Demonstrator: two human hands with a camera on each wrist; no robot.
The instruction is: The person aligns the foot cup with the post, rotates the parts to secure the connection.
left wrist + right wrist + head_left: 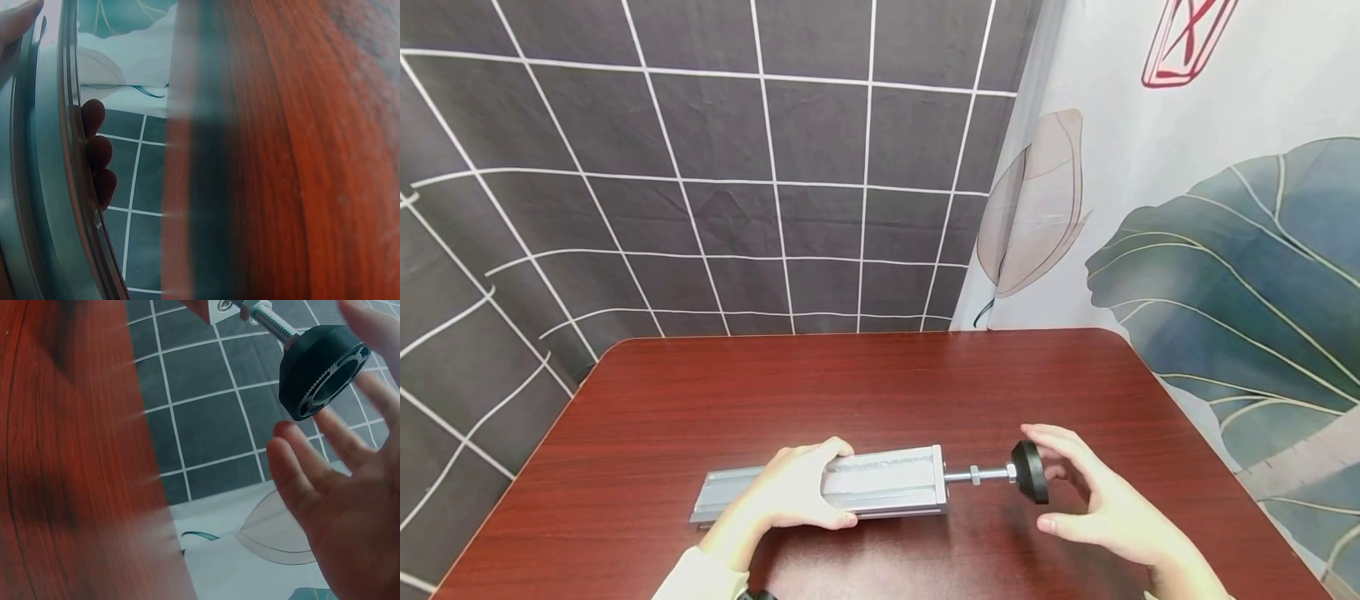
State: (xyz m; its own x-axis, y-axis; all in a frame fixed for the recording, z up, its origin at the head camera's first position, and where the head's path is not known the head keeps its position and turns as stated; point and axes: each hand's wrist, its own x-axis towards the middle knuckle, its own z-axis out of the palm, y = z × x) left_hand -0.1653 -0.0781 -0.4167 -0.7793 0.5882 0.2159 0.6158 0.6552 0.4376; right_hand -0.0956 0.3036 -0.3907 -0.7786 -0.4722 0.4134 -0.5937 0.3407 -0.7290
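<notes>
A silver aluminium profile (891, 482) lies lengthwise over the table, tilted slightly up to the right. My left hand (793, 492) grips it across the middle, with the thumb on the near side. In the left wrist view, fingertips (100, 153) curl round the profile's far edge. From the right end sticks a threaded rod (958, 477) with a hex nut (975, 475) on it. A black levelling foot (1028, 472) caps the rod; its ribbed, hollow underside shows in the right wrist view. Around this foot my right hand (1101, 504) stands with fingers spread, not closed on it.
The reddish-brown wooden table (880, 383) has rounded far corners. Behind it hangs a dark grey cloth (820, 125) with a white grid. A white curtain (1120, 167) with leaf prints hangs at the right.
</notes>
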